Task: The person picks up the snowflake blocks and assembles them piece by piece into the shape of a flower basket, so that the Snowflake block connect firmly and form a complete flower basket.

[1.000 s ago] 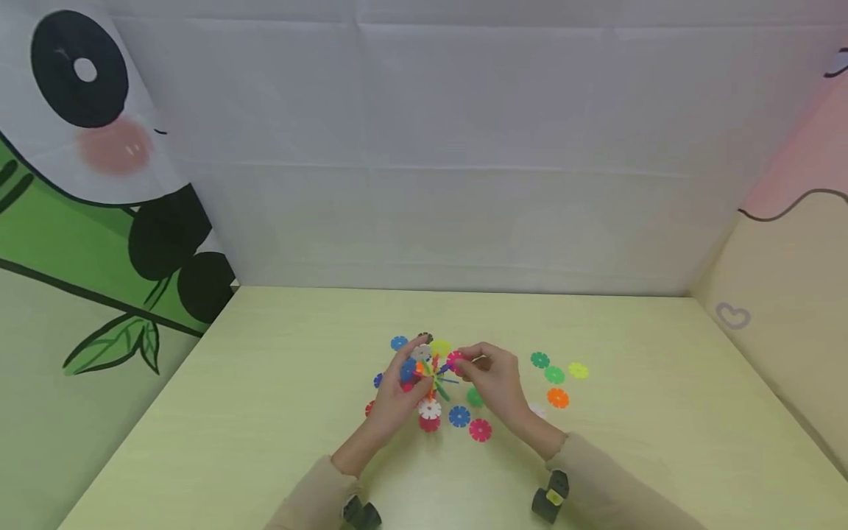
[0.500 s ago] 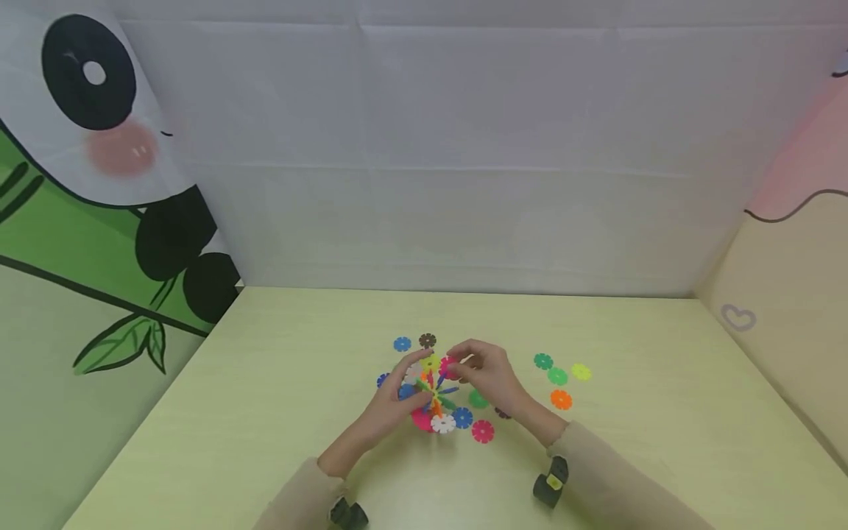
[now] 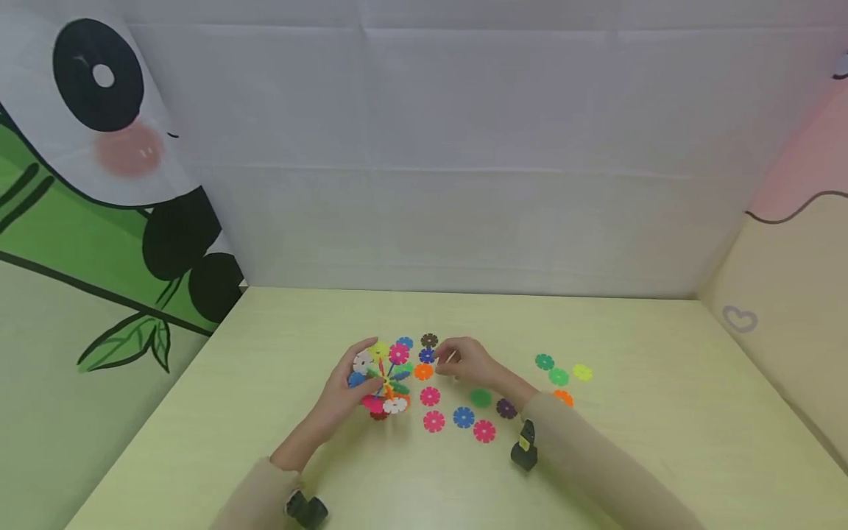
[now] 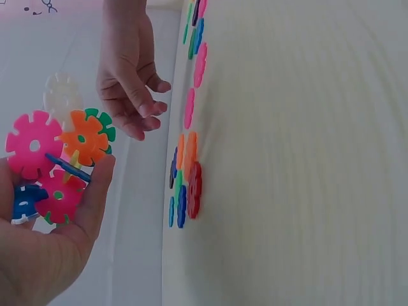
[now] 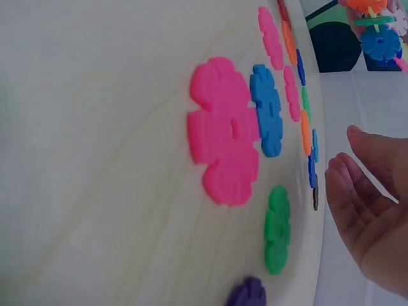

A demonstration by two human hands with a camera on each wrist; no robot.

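Observation:
In the head view my left hand [image 3: 336, 401] holds a ball-like cluster of interlocked plastic snowflake discs [image 3: 398, 354] above the table, the thumb in front. The left wrist view shows pink, orange, blue, white and green discs in this cluster [image 4: 33, 144], gripped between thumb and fingers. To its right hovers my right hand [image 3: 472, 364], its fingers loosely bent. Nothing shows between those fingers [image 5: 347, 191] in the right wrist view. Nearest below it lie an orange disc [image 3: 423, 372] and a dark blue disc [image 3: 427, 355].
Loose discs lie flat around the hands, among them a pink disc [image 3: 433, 422], a blue disc [image 3: 464, 417] and a green disc [image 3: 480, 398]. Further right, several more surround another green disc [image 3: 559, 377]. A pale wall [image 3: 464, 221] closes off the table's back edge.
My left hand has carried the cluster to the left, uncovering loose discs. The pink disc that my right hand pinched now sits on the cluster; that hand has let go and moved slightly left.

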